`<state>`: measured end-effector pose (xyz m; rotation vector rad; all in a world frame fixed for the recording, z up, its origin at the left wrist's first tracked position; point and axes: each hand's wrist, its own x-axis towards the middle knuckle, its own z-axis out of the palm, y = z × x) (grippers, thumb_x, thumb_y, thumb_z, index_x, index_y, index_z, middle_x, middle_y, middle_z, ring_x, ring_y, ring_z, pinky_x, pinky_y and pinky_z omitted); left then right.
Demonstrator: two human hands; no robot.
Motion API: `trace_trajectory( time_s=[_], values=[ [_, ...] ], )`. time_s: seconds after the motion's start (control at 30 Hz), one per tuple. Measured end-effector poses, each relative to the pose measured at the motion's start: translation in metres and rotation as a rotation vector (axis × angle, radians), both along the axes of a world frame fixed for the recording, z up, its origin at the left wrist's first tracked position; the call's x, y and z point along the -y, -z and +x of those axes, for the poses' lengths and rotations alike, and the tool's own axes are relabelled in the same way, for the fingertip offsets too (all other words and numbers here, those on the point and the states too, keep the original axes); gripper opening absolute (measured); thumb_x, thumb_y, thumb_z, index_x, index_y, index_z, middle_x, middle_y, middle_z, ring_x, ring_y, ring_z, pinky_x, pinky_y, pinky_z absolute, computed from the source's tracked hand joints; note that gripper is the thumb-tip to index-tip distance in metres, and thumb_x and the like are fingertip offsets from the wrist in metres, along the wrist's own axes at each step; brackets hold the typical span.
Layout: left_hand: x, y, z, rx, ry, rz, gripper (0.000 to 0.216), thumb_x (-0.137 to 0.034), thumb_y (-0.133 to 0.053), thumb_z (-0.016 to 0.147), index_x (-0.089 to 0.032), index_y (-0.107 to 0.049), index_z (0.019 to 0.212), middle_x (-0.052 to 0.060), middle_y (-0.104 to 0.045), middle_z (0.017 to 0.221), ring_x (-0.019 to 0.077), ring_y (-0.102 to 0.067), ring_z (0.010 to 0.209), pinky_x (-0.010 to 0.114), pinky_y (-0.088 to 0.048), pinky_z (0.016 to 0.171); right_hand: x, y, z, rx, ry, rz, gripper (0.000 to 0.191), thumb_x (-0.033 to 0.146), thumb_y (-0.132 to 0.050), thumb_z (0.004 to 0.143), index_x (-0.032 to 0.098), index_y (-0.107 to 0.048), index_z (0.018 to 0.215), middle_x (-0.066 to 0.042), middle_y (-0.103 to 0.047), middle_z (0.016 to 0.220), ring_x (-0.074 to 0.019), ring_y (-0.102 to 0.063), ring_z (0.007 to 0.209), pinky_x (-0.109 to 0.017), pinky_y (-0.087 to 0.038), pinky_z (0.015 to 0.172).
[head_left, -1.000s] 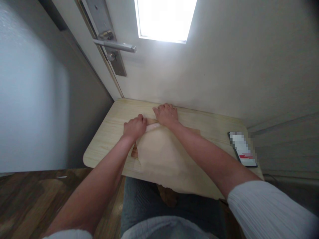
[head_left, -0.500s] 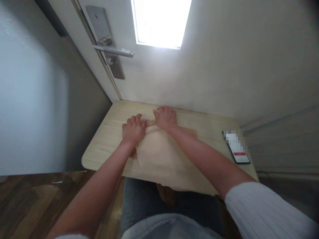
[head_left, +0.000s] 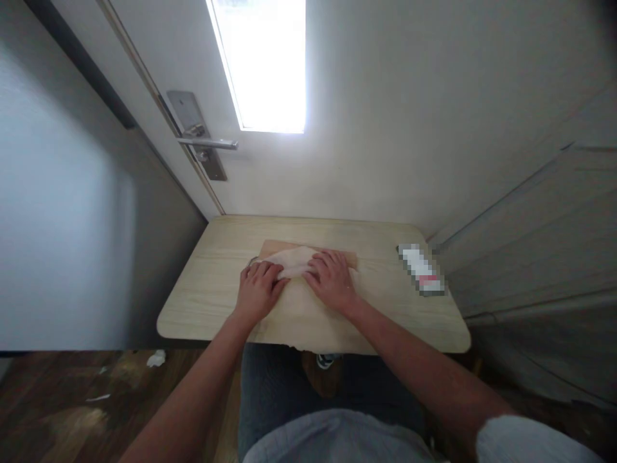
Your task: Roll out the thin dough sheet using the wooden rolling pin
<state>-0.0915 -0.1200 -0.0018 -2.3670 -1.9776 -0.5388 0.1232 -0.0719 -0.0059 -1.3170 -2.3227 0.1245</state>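
Note:
A thin pale beige sheet [head_left: 303, 315] lies over the middle of the wooden tabletop and reaches its near edge; whether it is dough or cloth I cannot tell. Its far part is bunched into a fold between my hands. My left hand [head_left: 260, 286] curls its fingers over the left end of this fold. On the right end rests my right hand [head_left: 332, 280], fingers bent and thumb turned inward. Beyond the fold, a flat brown board [head_left: 279, 245] shows from under the sheet. What lies beneath my palms is hidden.
A phone [head_left: 420, 270] with a blurred screen lies at the tabletop's [head_left: 202, 283] right end. Behind the table stands a pale door with a metal handle [head_left: 212, 143] and a bright window [head_left: 270, 71]. A crumpled white scrap [head_left: 156, 358] is on the floor at left.
Both hands have come back from the far side of the tabletop toward me, with the fold between them. More of the brown board shows beyond them. The camera view has shifted too.

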Motion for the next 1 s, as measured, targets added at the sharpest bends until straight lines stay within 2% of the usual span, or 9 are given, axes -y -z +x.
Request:
trace_trajectory(
  time_s=[0.13, 0.23, 0.3, 0.4, 0.47, 0.6, 0.7, 0.83, 1.0],
  values=[
    [-0.007, -0.005, 0.009, 0.058, 0.112, -0.048, 0.032, -0.046, -0.05, 0.094, -0.027, -0.063, 0.115, 0.008, -0.065, 0.116, 0.0274, -0.054, 0.114, 0.046, -0.038, 0.1, 0.018, -0.007, 0.011, 0.005, 0.105, -0.014, 0.025, 0.044, -0.058, 0.091, 0.022, -0.067, 0.1, -0.01, -0.067, 0.114, -0.0298, -0.05, 0.119, -0.051, -0.026, 0.11],
    [-0.011, -0.005, 0.011, 0.117, 0.164, -0.056, 0.03, -0.048, -0.052, 0.092, -0.026, -0.063, 0.109, 0.007, -0.064, 0.116, 0.0257, -0.054, 0.115, 0.043, -0.04, 0.101, 0.034, -0.01, 0.007, 0.018, 0.19, -0.027, 0.025, 0.045, -0.057, 0.091, 0.022, -0.065, 0.096, -0.01, -0.067, 0.109, -0.03, -0.051, 0.116, -0.053, -0.026, 0.11],
    [-0.015, -0.005, 0.011, 0.142, 0.161, -0.04, 0.029, -0.048, -0.048, 0.093, -0.024, -0.063, 0.098, 0.007, -0.065, 0.112, 0.0245, -0.056, 0.111, 0.041, -0.042, 0.1, 0.042, -0.009, 0.0, 0.019, 0.235, -0.039, 0.027, 0.046, -0.052, 0.094, 0.022, -0.065, 0.098, -0.011, -0.066, 0.111, -0.0299, -0.051, 0.115, -0.052, -0.027, 0.11],
    [-0.027, -0.006, 0.01, 0.116, 0.105, -0.032, 0.032, -0.044, -0.04, 0.096, -0.022, -0.061, 0.088, 0.009, -0.066, 0.105, 0.0242, -0.058, 0.105, 0.04, -0.044, 0.096, 0.048, -0.002, -0.01, 0.027, 0.273, -0.04, 0.032, 0.046, -0.044, 0.098, 0.023, -0.064, 0.108, -0.012, -0.063, 0.126, -0.0303, -0.049, 0.122, -0.054, -0.023, 0.112],
    [-0.042, -0.007, 0.008, 0.083, 0.067, -0.037, 0.031, -0.043, -0.041, 0.095, -0.021, -0.062, 0.095, 0.011, -0.067, 0.11, 0.0252, -0.058, 0.109, 0.041, -0.044, 0.099, 0.048, 0.004, -0.013, 0.034, 0.274, -0.031, 0.036, 0.047, -0.041, 0.1, 0.023, -0.063, 0.116, -0.011, -0.059, 0.134, -0.0307, -0.046, 0.128, -0.055, -0.019, 0.115],
    [-0.08, -0.009, -0.002, 0.104, 0.062, -0.126, 0.046, -0.045, -0.042, 0.094, -0.02, -0.056, 0.128, 0.01, -0.061, 0.135, 0.0239, -0.053, 0.126, 0.041, -0.037, 0.108, 0.039, 0.009, -0.009, 0.049, 0.243, -0.02, 0.042, 0.05, -0.04, 0.1, 0.021, -0.062, 0.122, -0.011, -0.058, 0.139, -0.0311, -0.042, 0.133, -0.055, -0.015, 0.117],
    [-0.095, -0.007, -0.011, 0.119, 0.042, -0.267, 0.05, -0.05, -0.035, 0.096, -0.022, -0.058, 0.131, 0.008, -0.061, 0.137, 0.0231, -0.053, 0.128, 0.04, -0.038, 0.108, 0.025, 0.007, -0.003, 0.071, 0.203, -0.037, 0.042, 0.051, -0.042, 0.1, 0.021, -0.063, 0.12, -0.011, -0.059, 0.137, -0.0312, -0.044, 0.132, -0.054, -0.017, 0.116],
    [-0.083, -0.001, -0.019, 0.139, -0.048, -0.291, 0.05, -0.05, -0.031, 0.098, -0.023, -0.062, 0.126, 0.007, -0.062, 0.136, 0.0241, -0.053, 0.128, 0.04, -0.038, 0.109, 0.013, 0.002, 0.002, 0.097, 0.149, -0.062, 0.043, 0.054, -0.043, 0.099, 0.021, -0.064, 0.118, -0.01, -0.06, 0.136, -0.0306, -0.046, 0.129, -0.055, -0.017, 0.115],
    [-0.035, -0.002, -0.011, 0.107, -0.191, -0.248, 0.05, -0.05, -0.031, 0.099, -0.022, -0.059, 0.13, 0.01, -0.059, 0.139, 0.0291, -0.05, 0.13, 0.051, -0.035, 0.11, 0.024, 0.002, 0.001, 0.094, 0.153, -0.079, 0.039, 0.047, -0.041, 0.101, 0.024, -0.061, 0.124, -0.009, -0.057, 0.14, -0.0288, -0.044, 0.132, -0.054, -0.018, 0.115]
  ],
)
